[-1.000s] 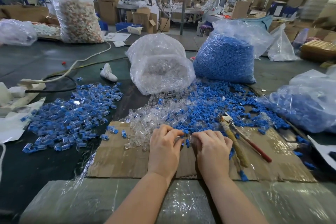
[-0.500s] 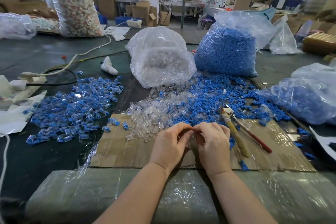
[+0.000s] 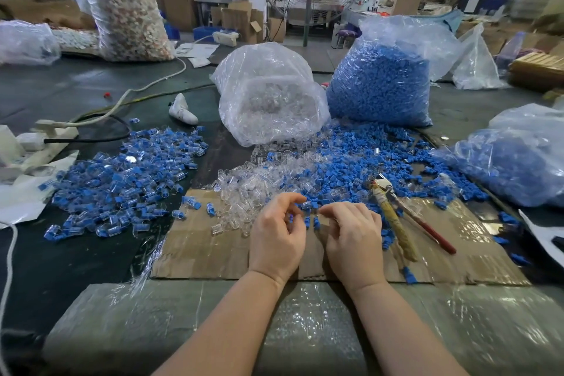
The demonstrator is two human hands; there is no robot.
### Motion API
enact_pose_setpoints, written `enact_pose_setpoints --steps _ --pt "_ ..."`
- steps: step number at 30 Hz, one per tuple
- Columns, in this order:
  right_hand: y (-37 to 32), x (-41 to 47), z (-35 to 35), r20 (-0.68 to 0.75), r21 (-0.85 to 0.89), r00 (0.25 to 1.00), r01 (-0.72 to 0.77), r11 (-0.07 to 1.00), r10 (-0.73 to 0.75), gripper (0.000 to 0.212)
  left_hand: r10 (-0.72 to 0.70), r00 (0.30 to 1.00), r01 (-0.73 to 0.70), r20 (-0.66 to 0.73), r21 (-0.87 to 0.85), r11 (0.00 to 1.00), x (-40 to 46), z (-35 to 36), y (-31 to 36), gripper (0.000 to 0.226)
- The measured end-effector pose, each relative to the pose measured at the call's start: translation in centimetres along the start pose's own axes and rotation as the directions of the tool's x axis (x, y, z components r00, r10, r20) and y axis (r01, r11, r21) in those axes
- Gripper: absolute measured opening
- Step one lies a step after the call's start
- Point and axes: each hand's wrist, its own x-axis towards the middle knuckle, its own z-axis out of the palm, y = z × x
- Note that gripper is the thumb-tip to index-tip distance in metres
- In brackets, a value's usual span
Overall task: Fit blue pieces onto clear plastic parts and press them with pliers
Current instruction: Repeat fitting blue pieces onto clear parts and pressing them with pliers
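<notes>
Since half a second ago our two hands have drawn slightly apart: the fingertips that met over the cardboard sheet [image 3: 195, 253] now show a small gap, and the camera has tipped a little. We judge that one fitting is done or a fresh pair is being lined up, so the press with the pliers [image 3: 396, 220] is not yet begun.

Our left hand [image 3: 279, 236] curls its thumb and forefinger around a small blue-and-clear piece [image 3: 306, 204] at the fingertips; the pinch looks real, though the piece is tiny and partly hidden. Our right hand [image 3: 354, 233] has its fingers bent toward that same spot, but we cannot tell whether it pinches anything. A couple of blue pieces [image 3: 311, 221] lie on the cardboard just below the gap between the hands.

Loose clear plastic parts [image 3: 244, 192] are heaped just beyond the left hand, and loose blue caps [image 3: 351, 162] spread beyond the right, both within easy reach. The pliers lie untouched just right of the right hand, handles toward us. Assembled pieces [image 3: 122, 180] form a pile well off to the left. Behind the heaps stand the clear-parts bag [image 3: 268, 94] and the blue-caps bag [image 3: 381, 82].

For the next press, we judge the right hand must let go of the fitting work and take up the pliers.
</notes>
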Motion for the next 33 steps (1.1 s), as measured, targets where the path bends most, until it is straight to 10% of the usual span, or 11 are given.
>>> enact_pose_setpoints --steps 7,14,33 --pt "0.02 -0.16 0.24 0.091 -0.102 0.996 0.017 0.995 -0.008 0.014 -0.172 0.974 0.194 -0.145 0.157 0.968 0.22 -0.20 0.03 0.018" --pt "-0.07 -0.21 0.57 0.121 -0.252 0.992 0.061 0.966 -0.031 0.011 -0.135 0.990 0.132 0.045 0.062 0.989 0.47 0.02 0.19 0.026" --pt "0.25 -0.08 -0.20 0.039 0.061 0.997 -0.069 0.996 0.066 0.005 -0.300 0.944 0.319 0.137 -0.141 0.937 0.63 -0.26 -0.26 0.032"
